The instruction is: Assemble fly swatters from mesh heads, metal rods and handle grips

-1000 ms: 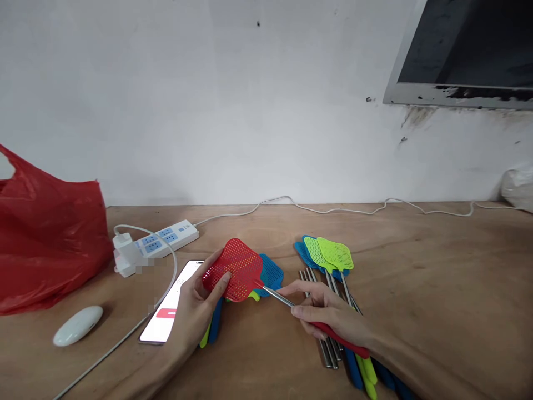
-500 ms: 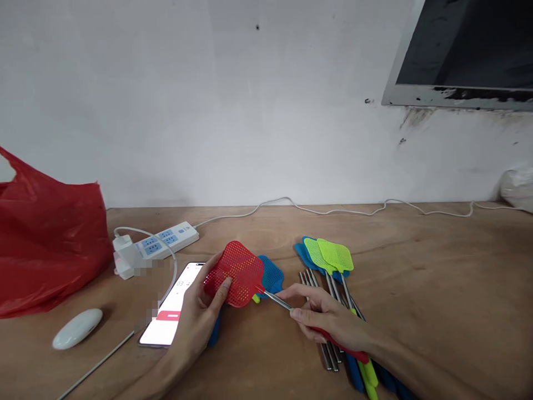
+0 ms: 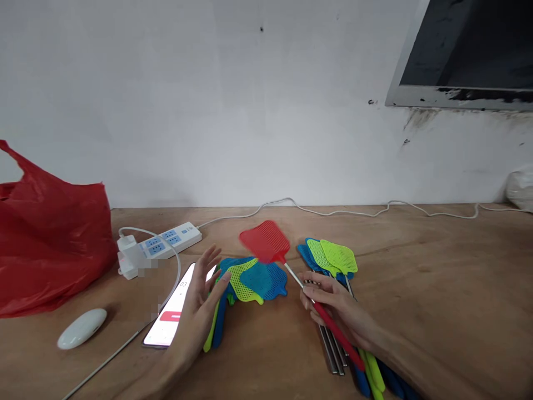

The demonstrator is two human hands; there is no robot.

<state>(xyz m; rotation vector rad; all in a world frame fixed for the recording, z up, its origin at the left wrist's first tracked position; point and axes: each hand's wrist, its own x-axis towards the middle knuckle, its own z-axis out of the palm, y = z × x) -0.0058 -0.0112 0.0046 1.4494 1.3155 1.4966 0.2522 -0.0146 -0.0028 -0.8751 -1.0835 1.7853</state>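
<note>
My right hand (image 3: 337, 311) grips the red handle of a red fly swatter (image 3: 266, 241). Its mesh head hangs raised above the table, blurred by motion. My left hand (image 3: 200, 305) is open with fingers spread, just left of a small pile of blue and green swatter heads (image 3: 254, 280) lying on the wood. To the right lies a stack of assembled swatters (image 3: 333, 256), green and blue heads on top, with bare metal rods (image 3: 331, 347) beside them under my right wrist.
A lit phone (image 3: 172, 316) lies under my left hand. A white power strip (image 3: 160, 244) with a plugged charger, a white oval object (image 3: 82, 328), a red plastic bag (image 3: 50, 239) and white cables sit on the wooden table (image 3: 437, 289). A wall stands behind.
My left hand let go of the red swatter head and opened. The right hand swung the red swatter up and to the right, uncovering the blue and green heads beneath.
</note>
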